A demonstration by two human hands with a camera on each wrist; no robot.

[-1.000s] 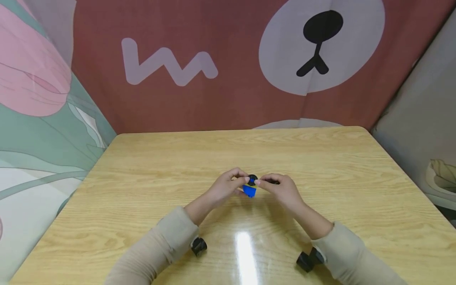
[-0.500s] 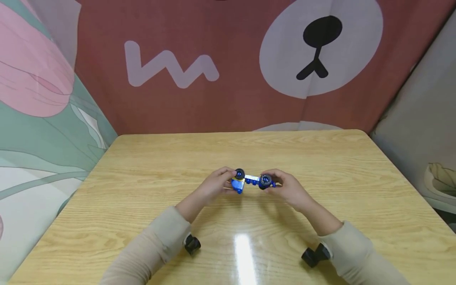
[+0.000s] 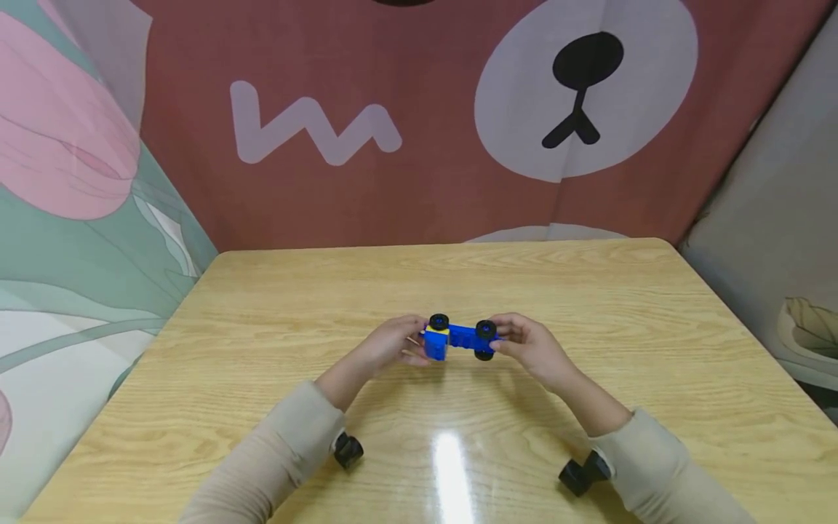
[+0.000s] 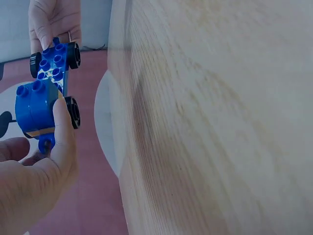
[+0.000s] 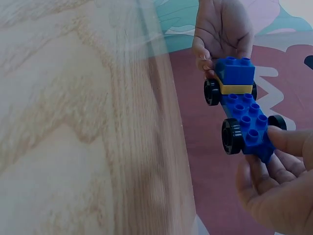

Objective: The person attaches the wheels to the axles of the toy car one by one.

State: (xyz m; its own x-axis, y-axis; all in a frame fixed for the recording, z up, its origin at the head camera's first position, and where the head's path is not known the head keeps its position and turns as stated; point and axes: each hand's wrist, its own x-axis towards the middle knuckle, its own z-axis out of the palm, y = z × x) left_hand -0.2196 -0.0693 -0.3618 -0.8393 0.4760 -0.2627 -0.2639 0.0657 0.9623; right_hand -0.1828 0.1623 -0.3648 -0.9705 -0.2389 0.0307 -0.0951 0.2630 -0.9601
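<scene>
A toy car built of blocks is held above the table between both hands. Its long blue base carries round studs, with a black wheel at each corner. On one end sit a yellow block and a blue block. My left hand holds this taller end, one finger along its side in the left wrist view. At the low end, my right hand pinches the base, thumb above and fingers beneath in the right wrist view.
The wooden table spreads under both hands. Behind it hangs a reddish-brown cloth with a cartoon face. Black wrist-worn devices stick out below the left cuff and the right cuff.
My hands have drawn apart, and the car, at first mostly hidden between them, now lies stretched from left to right. It has turned so its studded top faces more toward the head camera.
</scene>
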